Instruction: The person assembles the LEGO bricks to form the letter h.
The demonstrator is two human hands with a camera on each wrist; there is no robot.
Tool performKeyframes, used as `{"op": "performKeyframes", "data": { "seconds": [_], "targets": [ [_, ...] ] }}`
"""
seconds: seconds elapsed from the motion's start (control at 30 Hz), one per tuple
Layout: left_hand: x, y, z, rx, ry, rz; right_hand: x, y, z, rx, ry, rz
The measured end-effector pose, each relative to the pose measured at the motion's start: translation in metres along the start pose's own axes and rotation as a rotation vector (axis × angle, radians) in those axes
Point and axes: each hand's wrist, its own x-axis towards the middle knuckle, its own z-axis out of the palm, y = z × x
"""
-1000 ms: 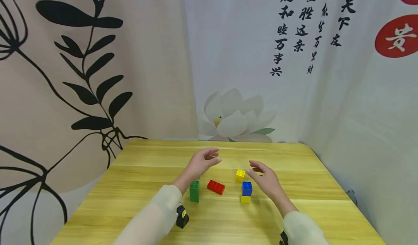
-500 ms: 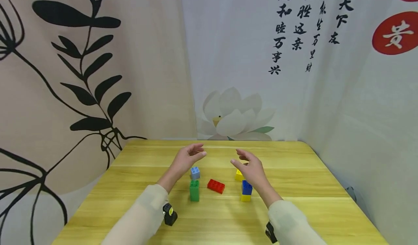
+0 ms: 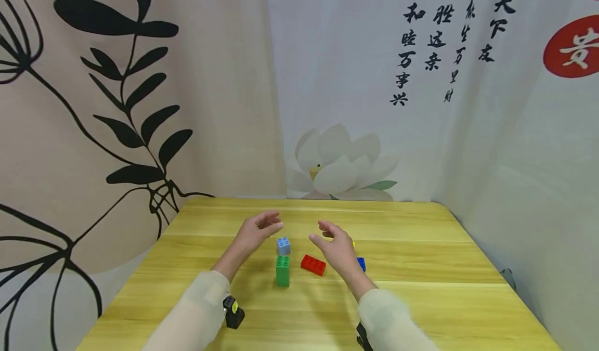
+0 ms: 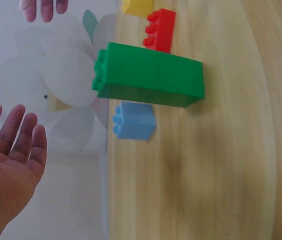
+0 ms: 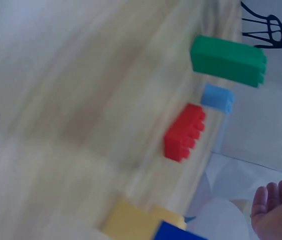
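Both left hand [image 3: 255, 231] and right hand [image 3: 335, 246] hang relaxed, empty, above the wood-grained surface [image 3: 468, 304] where a red rectangular plastic brick [image 3: 312, 265] lies, probably light, stiff, best pinched across its sides.

Beyond a yellowish wood-grained table [image 3: 468, 304], rounded at its far right corner, we see a beige cloth panel [image 3: 234, 80] at left, printed with a black plant motif [image 3: 114, 18] of broad leaves and thin curving stems. Beside it we find a whiter cloth panel [image 3: 323, 54] bearing a pale lotus [image 3: 346, 164] just above the table's far edge, columns of black brush-style characters [image 3: 414, 13], and a red oval [image 3: 554, 49] with a white character; we note gentle vertical folds and soft, diffuse light.
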Motion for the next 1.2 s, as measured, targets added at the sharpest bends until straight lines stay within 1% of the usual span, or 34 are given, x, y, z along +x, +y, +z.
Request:
{"op": "performKeyframes", "data": {
  "seconds": [0.1, 0.27, 0.43, 0.57, 0.67, 0.77, 0.83, 1.07, 1.2],
  "targets": [
    [-0.003, -0.009, -0.002, -0.002, -0.005, -0.018, -0.004, 0.007, 0.01, -0.009, 0.009, 0.059],
    [-0.009, -0.026, -0.004, -0.027, -0.004, -0.059, -0.011, 0.022, 0.025, -0.046, 0.013, 0.116],
    [-0.016, -0.042, -0.001, -0.053, -0.032, -0.055, -0.017, 0.039, 0.038, -0.079, 0.019, 0.151],
    [-0.023, -0.05, 0.001, -0.072, -0.054, -0.051, -0.022, 0.051, 0.044, -0.11, 0.043, 0.156],
    [-0.028, -0.055, 0.003, -0.077, -0.072, -0.051, -0.025, 0.058, 0.048, -0.145, 0.068, 0.143],
    [-0.031, -0.06, 0.005, -0.071, -0.091, -0.051, -0.025, 0.064, 0.05, -0.179, 0.103, 0.13],
    [-0.033, -0.063, 0.006, -0.067, -0.106, -0.05, -0.024, 0.068, 0.051, -0.189, 0.124, 0.139],
    [-0.038, -0.076, 0.011, -0.085, -0.143, -0.081, -0.025, 0.075, 0.05, -0.158, 0.128, 0.188],
    [-0.042, -0.081, 0.014, -0.088, -0.163, -0.088, -0.026, 0.076, 0.05, -0.166, 0.138, 0.181]
  ]
}}
